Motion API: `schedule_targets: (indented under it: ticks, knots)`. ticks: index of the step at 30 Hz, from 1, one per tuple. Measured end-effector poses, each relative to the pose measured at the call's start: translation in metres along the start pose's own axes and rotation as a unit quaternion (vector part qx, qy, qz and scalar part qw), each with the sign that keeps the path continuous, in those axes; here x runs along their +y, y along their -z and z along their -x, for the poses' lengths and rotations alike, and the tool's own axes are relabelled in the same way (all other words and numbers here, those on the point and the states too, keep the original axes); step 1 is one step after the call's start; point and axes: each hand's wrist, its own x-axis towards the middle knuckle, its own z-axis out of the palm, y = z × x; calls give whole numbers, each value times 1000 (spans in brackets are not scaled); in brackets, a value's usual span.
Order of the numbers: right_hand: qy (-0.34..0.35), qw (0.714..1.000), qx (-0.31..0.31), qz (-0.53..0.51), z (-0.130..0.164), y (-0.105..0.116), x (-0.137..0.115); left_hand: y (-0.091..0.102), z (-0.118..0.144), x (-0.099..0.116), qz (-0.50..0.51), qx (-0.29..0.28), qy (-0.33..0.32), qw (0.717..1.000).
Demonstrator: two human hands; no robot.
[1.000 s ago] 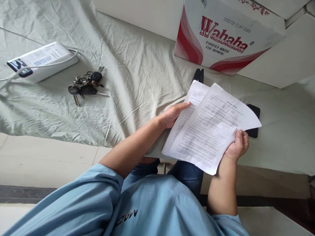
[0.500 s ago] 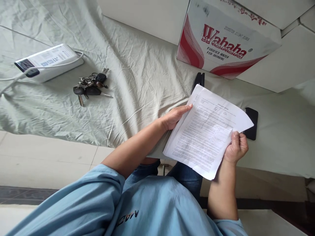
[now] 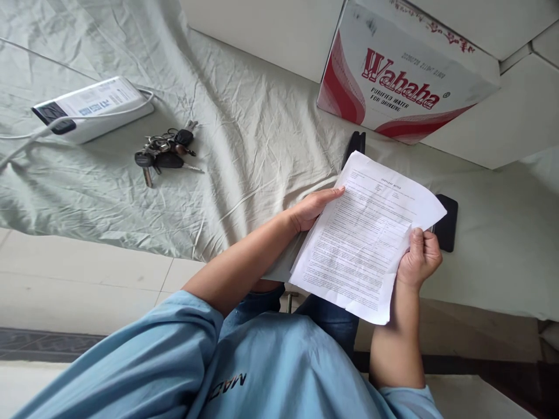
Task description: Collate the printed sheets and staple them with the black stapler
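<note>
Printed paper sheets (image 3: pixel 353 244), stacked loosely, are held up between both hands above the front edge of the covered surface. My left hand (image 3: pixel 312 208) grips their left edge, thumb on top and the other fingers hidden beneath. On the right edge, my right hand (image 3: pixel 420 256) is closed, with the thumb pressing the paper against curled fingers. The page bears small lines of text and a heading near its far end. Behind the right corner of the sheets, a black phone-like slab (image 3: pixel 448 224) is partly covered. A black object (image 3: pixel 354 145) shows past their far left corner.
A Wahaha water carton (image 3: pixel 393 87) stands at the back against white panels. To the left lie a bunch of keys (image 3: pixel 168 154) and a white box-shaped device (image 3: pixel 96 110) with a white cable across it. A wrinkled pale green cloth (image 3: pixel 253 145) covers the surface.
The top page has shifted slightly left over the sheets beneath, and its near right corner sits a little lower and farther right. Both hands keep their grip; the camera view has shifted slightly.
</note>
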Motion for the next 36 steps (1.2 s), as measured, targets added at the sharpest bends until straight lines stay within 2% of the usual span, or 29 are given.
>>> schedule_targets:
  ticks: [5, 16, 36]
  knots:
    - [1, 1000, 6, -24, 0, -3, 3, 1, 1, 0, -6, 1, 0, 1000]
    - [-7, 1000, 0, -8, 2, -4, 8, 4, 0, -1, -20, -11, -9, 1000]
    - [-26, 1000, -13, -12, 8, -8, 12, -8, 7, 5, -27, 43, -2, 999]
